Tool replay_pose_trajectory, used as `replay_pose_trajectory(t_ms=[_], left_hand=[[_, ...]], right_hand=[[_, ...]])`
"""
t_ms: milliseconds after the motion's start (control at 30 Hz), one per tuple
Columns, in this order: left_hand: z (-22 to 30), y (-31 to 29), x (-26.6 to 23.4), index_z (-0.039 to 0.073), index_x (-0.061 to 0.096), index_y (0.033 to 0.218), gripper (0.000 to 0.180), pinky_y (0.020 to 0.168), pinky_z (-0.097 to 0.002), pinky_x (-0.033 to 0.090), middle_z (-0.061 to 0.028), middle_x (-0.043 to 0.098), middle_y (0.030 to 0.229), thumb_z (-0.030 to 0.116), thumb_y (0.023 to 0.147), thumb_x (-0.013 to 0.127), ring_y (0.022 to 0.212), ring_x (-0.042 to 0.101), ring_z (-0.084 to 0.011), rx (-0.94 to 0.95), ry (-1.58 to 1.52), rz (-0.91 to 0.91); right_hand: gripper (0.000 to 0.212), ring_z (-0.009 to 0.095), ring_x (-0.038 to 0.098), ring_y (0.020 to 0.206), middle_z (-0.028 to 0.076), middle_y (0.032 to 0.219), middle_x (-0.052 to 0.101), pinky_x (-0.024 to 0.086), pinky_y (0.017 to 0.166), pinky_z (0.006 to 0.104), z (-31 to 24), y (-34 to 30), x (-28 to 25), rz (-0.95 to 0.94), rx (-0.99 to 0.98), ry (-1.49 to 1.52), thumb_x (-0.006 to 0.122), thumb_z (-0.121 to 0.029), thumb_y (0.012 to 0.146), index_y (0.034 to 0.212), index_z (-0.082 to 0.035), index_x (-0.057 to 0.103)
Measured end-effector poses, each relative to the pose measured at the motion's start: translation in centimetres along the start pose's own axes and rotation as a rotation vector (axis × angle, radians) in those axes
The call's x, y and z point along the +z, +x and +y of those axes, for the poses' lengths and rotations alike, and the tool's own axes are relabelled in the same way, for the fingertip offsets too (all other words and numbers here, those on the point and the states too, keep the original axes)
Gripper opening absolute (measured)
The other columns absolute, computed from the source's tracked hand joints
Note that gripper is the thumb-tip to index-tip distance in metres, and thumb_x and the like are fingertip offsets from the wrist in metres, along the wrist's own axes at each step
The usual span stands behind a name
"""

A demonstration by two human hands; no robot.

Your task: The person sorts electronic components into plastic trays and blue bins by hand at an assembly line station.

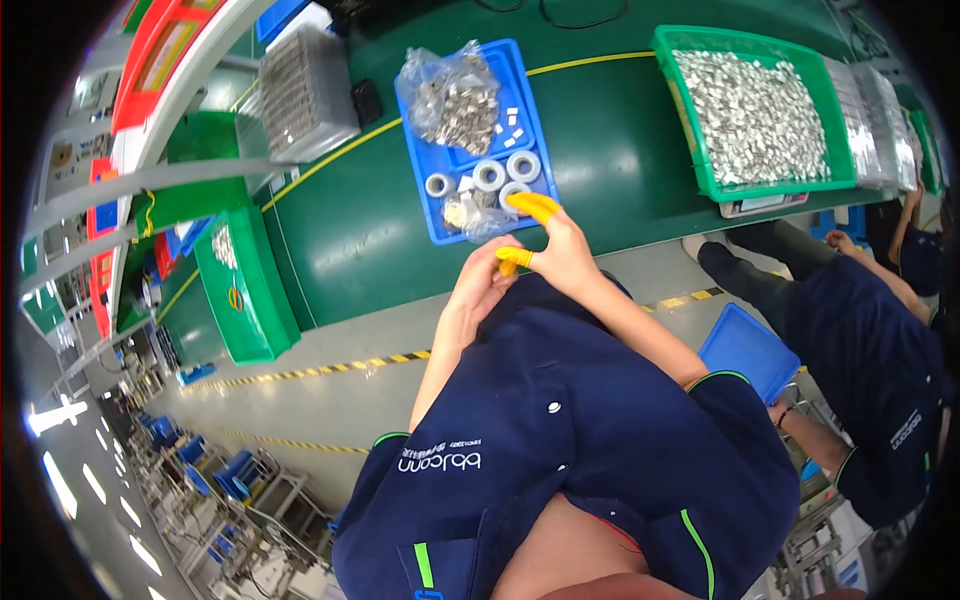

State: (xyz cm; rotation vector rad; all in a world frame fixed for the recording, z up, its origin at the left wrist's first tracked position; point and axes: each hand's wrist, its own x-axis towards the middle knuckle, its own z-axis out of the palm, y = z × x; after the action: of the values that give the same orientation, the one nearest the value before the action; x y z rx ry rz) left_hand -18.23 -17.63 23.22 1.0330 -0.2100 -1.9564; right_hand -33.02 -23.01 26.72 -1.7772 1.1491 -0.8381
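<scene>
Just in front of my body, at the near edge of the green bench, my left hand (pixel 483 277) is closed with its fingers curled together. Whatever it holds, if anything, is too small or hidden to make out. My right hand (pixel 566 257) is beside it, wearing yellow finger cots (pixel 535 206) on the index finger and thumb. Its index finger stretches over the near end of a blue tray (pixel 436 222), while the thumb reaches across to the left fingertips. In the tray sit several white tape-like rolls (pixel 488 176), a clear plastic bag (pixel 425 85) and a pile of small metallic parts (pixel 466 118).
At the right, a green bin (pixel 705 185) full of small silvery parts stands beside stacked clear trays (pixel 868 125). Another green bin (pixel 262 345) is at left, near a stack of clear trays (pixel 305 95). A co-worker (pixel 850 340) with a blue tray (pixel 748 352) is close on my right.
</scene>
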Motion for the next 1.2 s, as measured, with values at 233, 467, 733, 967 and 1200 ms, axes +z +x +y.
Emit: replay_pose_trajectory(t_ms=[233, 467, 733, 967, 1200], left_hand=[[1.1, -3.0, 1.3, 0.002, 0.029, 0.133, 0.056, 0.052, -0.0187, 0.026, 0.0013, 0.045, 0.077, 0.006, 0.081, 0.049, 0.056, 0.032, -0.0066, -0.084, 0.028, -0.378], [0.4, -3.9, -0.1, 0.006, 0.024, 0.135, 0.063, 0.053, -0.0183, 0.03, -0.0048, 0.042, 0.118, 0.006, 0.078, 0.049, 0.064, 0.038, -0.0096, -0.021, 0.056, -0.448], [-1.0, -4.1, -0.5, 0.008, 0.021, 0.137, 0.064, 0.061, -0.0206, 0.035, -0.0088, 0.048, 0.085, 0.001, 0.078, 0.046, 0.069, 0.042, -0.0123, 0.011, -0.119, -0.467], [-1.1, -6.8, -3.0, -0.004, 0.019, 0.134, 0.068, 0.104, -0.0398, 0.024, -0.0213, 0.026, 0.136, -0.004, 0.071, 0.044, 0.124, 0.031, -0.0338, 0.115, -0.415, -0.367], [-1.7, -7.4, -3.4, -0.006, 0.03, 0.129, 0.06, 0.104, -0.0394, 0.025, -0.0136, 0.028, 0.137, 0.002, 0.072, 0.046, 0.125, 0.03, -0.0234, 0.181, -0.218, -0.36]], right_hand=[[0.031, 0.008, 0.056, 0.067, 0.004, 0.084, 0.063, 0.045, 0.054, 0.0207, 0.7, -0.1, -0.3, -0.533, 0.552, 0.754, 0.066, -0.009, 0.074, 0.103, 0.0, 0.06], [0.039, 0.005, 0.052, 0.061, 0.002, 0.08, 0.062, 0.04, 0.049, 0.019, 1.6, 0.6, 0.5, -0.787, 0.567, 0.579, 0.067, -0.004, 0.068, 0.106, -0.001, 0.059], [0.025, 0.007, 0.053, 0.068, 0.004, 0.077, 0.062, 0.044, 0.06, 0.021, 1.9, 2.1, 1.2, -1.013, 0.412, 0.384, 0.07, -0.009, 0.067, 0.091, -0.003, 0.065], [0.028, 0.012, 0.058, 0.079, 0.007, 0.088, 0.063, 0.046, 0.07, 0.0244, 2.5, 0.2, 2.5, -0.813, 0.679, 0.342, 0.066, -0.009, 0.071, 0.096, 0.003, 0.06], [0.039, 0.013, 0.057, 0.088, 0.008, 0.098, 0.062, 0.046, 0.078, 0.0255, -0.1, 0.8, 5.4, -1.026, 0.462, 0.349, 0.068, -0.006, 0.069, 0.106, 0.001, 0.058]])
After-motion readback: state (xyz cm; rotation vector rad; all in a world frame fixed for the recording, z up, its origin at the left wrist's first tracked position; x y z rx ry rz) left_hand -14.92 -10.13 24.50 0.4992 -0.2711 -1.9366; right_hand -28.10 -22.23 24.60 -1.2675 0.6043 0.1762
